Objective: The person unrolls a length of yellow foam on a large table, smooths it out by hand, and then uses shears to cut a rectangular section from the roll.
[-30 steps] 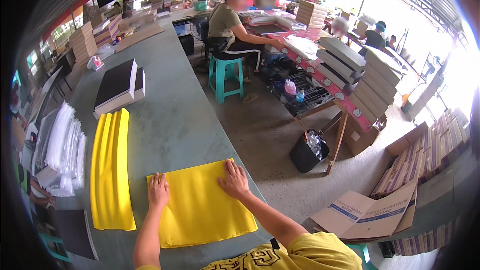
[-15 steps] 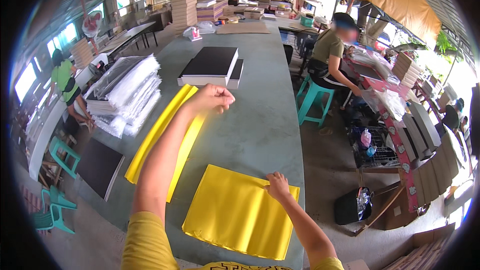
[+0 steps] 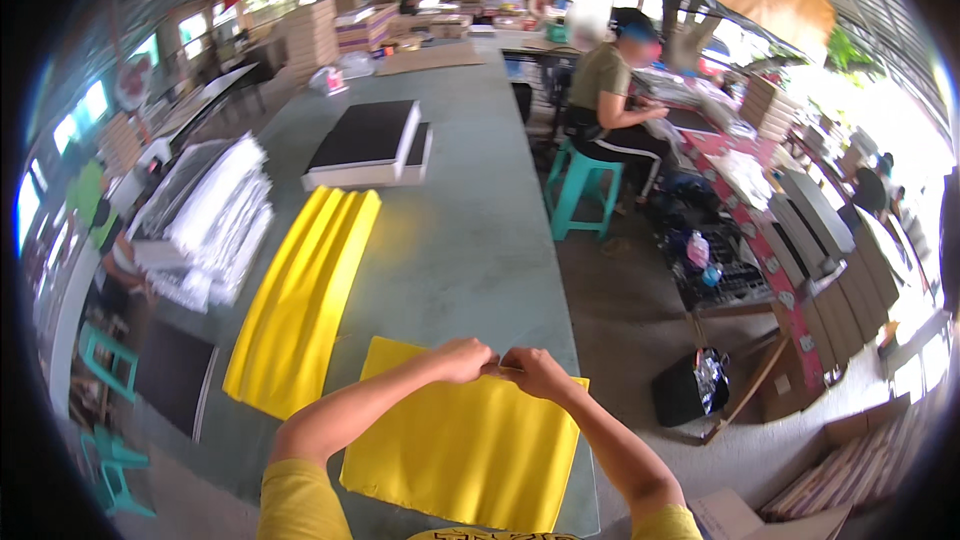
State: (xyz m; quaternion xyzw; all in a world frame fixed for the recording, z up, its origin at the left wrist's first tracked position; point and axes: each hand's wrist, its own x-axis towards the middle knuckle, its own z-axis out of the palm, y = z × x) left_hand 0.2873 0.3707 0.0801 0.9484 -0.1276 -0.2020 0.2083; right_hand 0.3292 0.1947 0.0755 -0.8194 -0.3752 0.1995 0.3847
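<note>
My left hand and my right hand meet above the far edge of a flat stack of yellow sheets at the table's near end. Both have their fingers pinched together; a sliver of something shows between them, too small to name. Left of that stack lies a second yellow piece, long and rippled with folds, with neither hand on it. Beyond it sit two thick black-topped blocks with white sides, the upper block partly covering the lower block.
The grey-green table runs away from me. Plastic-wrapped stacks and a black board lie along its left side. To the right, a person sits on a teal stool by a cluttered red-edged table. A black bin stands nearby.
My left hand has come back from the rippled yellow piece to meet my right hand, which has shifted slightly left. That piece now lies wider. The view has turned somewhat right.
</note>
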